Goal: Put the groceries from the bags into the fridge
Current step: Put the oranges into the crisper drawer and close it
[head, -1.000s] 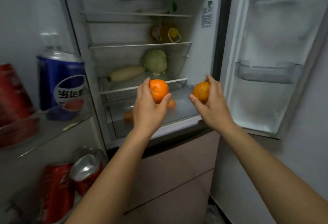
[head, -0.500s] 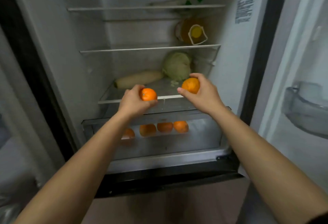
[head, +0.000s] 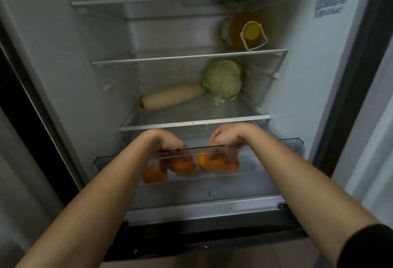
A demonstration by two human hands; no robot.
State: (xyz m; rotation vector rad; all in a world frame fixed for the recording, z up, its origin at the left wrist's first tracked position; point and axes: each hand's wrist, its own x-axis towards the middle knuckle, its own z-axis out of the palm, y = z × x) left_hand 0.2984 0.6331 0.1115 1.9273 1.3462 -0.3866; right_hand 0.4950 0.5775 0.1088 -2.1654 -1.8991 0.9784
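The open fridge has a clear crisper drawer (head: pixel 276 159) pulled out at the bottom. Both my hands dip over its front wall. My left hand (head: pixel 168 141) curls down onto an orange (head: pixel 184 166), seen blurred through the plastic. My right hand (head: pixel 227 137) curls the same way onto another orange (head: pixel 212 163). A loose orange (head: pixel 154 174) lies at the drawer's left, and one more orange (head: pixel 234 164) sits at the right. My fingertips are hidden behind the drawer wall.
A glass shelf (head: pixel 191 122) just above my hands carries a white radish (head: pixel 172 96) and a cabbage (head: pixel 223 78). Higher up stands a yellow-capped oil bottle (head: pixel 244 30). The fridge's dark frame (head: pixel 212 231) runs below the drawer.
I have moved closer to the fridge. Both hands dropped from in front of the glass shelf down into the crisper drawer, carrying their oranges in among the others.
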